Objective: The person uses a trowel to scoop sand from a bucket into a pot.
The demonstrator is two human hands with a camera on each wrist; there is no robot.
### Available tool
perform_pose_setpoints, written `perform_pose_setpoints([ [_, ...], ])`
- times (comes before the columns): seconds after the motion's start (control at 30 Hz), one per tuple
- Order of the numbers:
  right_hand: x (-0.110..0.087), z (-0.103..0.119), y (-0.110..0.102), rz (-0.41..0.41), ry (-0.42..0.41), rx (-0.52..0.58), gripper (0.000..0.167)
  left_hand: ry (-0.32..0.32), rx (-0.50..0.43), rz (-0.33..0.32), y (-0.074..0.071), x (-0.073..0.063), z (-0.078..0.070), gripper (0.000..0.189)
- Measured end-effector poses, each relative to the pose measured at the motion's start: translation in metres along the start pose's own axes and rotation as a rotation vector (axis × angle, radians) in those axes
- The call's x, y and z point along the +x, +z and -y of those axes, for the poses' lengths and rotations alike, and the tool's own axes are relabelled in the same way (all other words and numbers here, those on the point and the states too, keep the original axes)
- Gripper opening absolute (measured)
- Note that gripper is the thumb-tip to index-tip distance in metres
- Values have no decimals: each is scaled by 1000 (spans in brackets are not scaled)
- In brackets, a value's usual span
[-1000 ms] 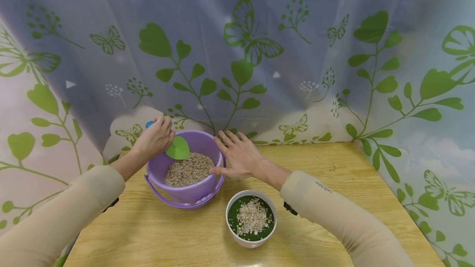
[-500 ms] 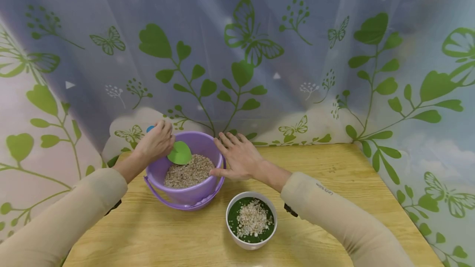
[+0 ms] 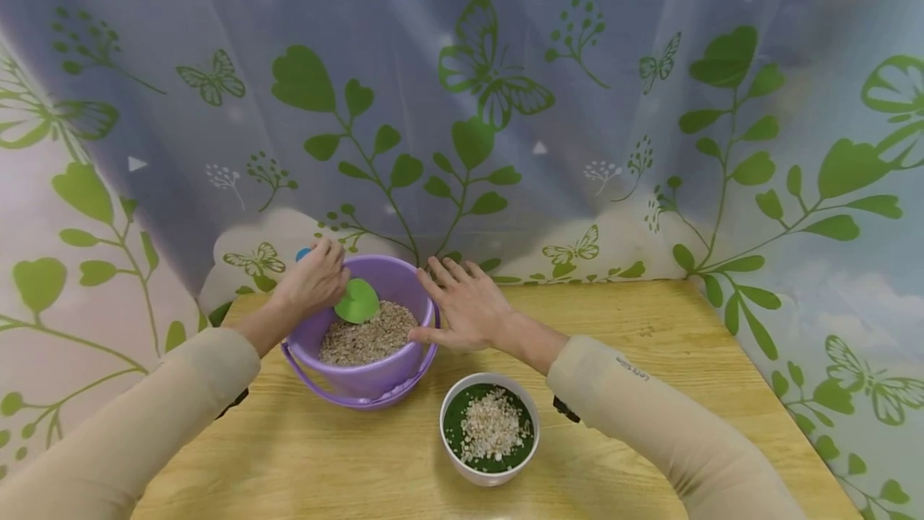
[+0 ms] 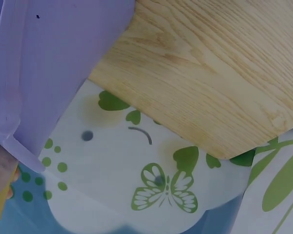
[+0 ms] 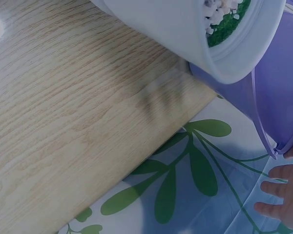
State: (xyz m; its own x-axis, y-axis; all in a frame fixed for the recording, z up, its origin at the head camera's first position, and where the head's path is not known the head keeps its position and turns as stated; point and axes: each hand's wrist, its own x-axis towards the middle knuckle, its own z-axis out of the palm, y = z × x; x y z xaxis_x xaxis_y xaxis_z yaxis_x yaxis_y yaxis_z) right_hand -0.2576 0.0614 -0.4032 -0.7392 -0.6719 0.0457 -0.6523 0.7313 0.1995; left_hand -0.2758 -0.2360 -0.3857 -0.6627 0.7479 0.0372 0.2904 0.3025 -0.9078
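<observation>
A purple bucket (image 3: pixel 354 380) holds a heap of small beige-brown gravel (image 3: pixel 370 337). My left hand (image 3: pixel 314 279) grips a toy shovel by its handle over the bucket's left rim. The shovel's green blade (image 3: pixel 357 301) is inside the bucket at the gravel's far left edge, and its blue end pokes out above the hand. A strip of yellow handle (image 4: pixel 2 197) shows beside the fingers in the left wrist view. With fingers spread, my right hand (image 3: pixel 469 307) rests its thumb against the bucket's right rim. Its fingertips appear beside the bucket in the right wrist view.
In front and to the right of the bucket stands a white bowl (image 3: pixel 485 477) with a green layer topped by pale gravel (image 3: pixel 494 427). Both containers sit on a wooden table (image 3: pixel 613 424). A curtain (image 3: pixel 404 103) printed with leaves and butterflies hangs around the table's edges.
My left hand has moved a little right and down, carrying the green shovel blade closer to the gravel. My right hand and the white bowl have stayed put.
</observation>
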Motion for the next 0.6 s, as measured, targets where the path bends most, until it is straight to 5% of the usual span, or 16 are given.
perform_pose_setpoints([
  [0.37, 1, 1, 2, 12, 6, 13, 106, 0, -47, -56, 6, 0, -9, 40],
  [0.6, 1, 0, 4, 5, 6, 1, 107, 2, -46, -26, 6, 2, -12, 43],
])
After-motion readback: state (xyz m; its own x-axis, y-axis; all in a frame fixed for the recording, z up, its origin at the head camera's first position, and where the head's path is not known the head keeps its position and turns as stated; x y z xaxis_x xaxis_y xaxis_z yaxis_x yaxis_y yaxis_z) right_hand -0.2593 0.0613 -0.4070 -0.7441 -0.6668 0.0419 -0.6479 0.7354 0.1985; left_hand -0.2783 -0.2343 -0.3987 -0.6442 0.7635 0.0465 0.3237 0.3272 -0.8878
